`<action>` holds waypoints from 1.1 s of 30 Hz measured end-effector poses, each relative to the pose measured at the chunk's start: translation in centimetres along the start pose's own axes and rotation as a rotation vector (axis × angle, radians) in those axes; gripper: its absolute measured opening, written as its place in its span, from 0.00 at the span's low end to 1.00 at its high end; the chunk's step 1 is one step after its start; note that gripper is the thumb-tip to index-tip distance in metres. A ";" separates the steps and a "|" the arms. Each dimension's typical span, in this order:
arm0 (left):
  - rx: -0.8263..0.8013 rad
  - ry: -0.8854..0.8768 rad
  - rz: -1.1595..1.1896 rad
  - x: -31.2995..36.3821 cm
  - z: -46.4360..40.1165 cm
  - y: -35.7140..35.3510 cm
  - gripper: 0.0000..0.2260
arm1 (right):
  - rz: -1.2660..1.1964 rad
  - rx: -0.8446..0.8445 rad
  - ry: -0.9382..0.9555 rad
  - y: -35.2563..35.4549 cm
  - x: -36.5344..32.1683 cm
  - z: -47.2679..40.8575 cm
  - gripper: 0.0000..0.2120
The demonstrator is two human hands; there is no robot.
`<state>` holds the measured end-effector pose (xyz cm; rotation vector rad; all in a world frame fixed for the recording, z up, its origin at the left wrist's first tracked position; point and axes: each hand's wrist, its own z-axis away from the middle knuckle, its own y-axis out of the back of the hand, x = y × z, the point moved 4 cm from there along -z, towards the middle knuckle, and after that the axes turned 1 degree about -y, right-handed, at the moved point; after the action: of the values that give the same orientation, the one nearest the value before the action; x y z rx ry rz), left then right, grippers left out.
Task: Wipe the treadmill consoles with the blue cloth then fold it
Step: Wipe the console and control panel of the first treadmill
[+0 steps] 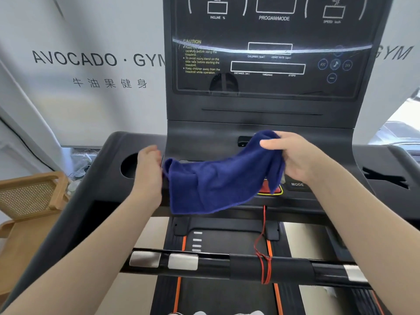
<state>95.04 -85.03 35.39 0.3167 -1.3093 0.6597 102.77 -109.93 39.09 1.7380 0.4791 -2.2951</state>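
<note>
Blue cloth stretched above the treadmill console, pinched by left hand and right hand (fingers curled).

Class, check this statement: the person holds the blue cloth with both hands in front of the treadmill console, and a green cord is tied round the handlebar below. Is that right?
Not quite: the cord tied round the handlebar is red, not green, as the head view shows. The rest stands: the left hand and the right hand hold the blue cloth in front of the treadmill console.
</note>
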 end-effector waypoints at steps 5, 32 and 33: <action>-0.438 -0.266 -0.573 0.3 4.4 -5.1 0.15 | -0.153 -0.178 0.162 -3.1 -2.2 0.4 0.07; -0.695 0.149 0.292 2.0 2.6 -8.2 0.10 | -0.447 -0.152 -0.235 -4.3 1.9 0.9 0.26; -0.649 0.073 0.181 2.3 1.9 -7.8 0.09 | -0.428 -0.176 -0.212 -4.7 2.0 1.0 0.23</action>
<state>98.55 -91.59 39.22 -0.3540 -1.4157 0.3603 99.57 -105.93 37.97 1.3936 1.0595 -2.5822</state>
